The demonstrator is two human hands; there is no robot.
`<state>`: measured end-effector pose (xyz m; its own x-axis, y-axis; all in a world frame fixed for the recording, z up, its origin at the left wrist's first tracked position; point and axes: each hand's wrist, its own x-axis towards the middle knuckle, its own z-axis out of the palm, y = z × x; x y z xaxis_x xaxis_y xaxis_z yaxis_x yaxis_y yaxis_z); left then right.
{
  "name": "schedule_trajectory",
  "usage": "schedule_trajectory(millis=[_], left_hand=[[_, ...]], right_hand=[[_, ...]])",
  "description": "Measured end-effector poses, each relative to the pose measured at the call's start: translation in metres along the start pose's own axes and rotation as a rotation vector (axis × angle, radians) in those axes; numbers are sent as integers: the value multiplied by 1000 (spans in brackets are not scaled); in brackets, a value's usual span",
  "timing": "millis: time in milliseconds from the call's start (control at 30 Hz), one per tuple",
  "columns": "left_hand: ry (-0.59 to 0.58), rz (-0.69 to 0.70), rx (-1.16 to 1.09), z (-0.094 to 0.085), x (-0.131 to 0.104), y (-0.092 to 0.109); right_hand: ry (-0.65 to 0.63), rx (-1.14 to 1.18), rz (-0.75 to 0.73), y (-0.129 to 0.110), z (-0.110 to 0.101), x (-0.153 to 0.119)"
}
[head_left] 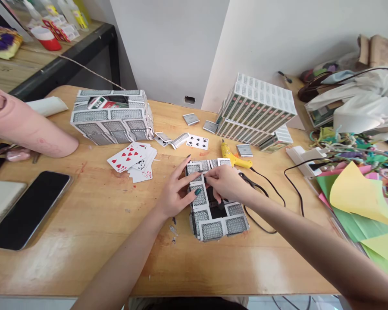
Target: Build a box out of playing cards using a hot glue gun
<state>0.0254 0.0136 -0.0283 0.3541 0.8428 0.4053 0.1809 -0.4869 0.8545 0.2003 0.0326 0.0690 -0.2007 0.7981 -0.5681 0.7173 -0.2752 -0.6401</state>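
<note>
- Table (116, 245): I see it supporting the whole layout.
- Stacked card packs (257, 105): positioned at back right, probably to stay outside arm travel.
- Card-covered box (212, 230): located between both hands, cutout facing up, which I judge gives the fingers access.
- Left hand (176, 189): released, fingers spread along the box's left side, apparently bracing it.
- Right hand (229, 183): fingertips gathered at the cutout's edge; I cannot tell whether they grasp anything.
- Yellow glue gun (237, 161): lies just beyond the box, presumably for short reach.
</note>
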Motion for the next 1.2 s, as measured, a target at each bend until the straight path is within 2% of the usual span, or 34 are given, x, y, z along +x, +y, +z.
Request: schedule_trajectory(millis=[267, 500, 867, 1000, 1200], left_hand=[[42, 10, -1, 3, 0, -4], [92, 46, -36, 5, 1, -6], [96, 80, 4, 4, 3, -4], [85, 79, 21, 4, 3, -5], [71, 61, 28, 3, 3, -3]], right_hand=[[49, 102, -41, 11, 9, 2], [87, 239, -42, 9, 19, -2], [256, 330, -81, 13, 25, 1], [249, 507, -65, 15, 30, 1], [121, 1008, 102, 6, 26, -11]])
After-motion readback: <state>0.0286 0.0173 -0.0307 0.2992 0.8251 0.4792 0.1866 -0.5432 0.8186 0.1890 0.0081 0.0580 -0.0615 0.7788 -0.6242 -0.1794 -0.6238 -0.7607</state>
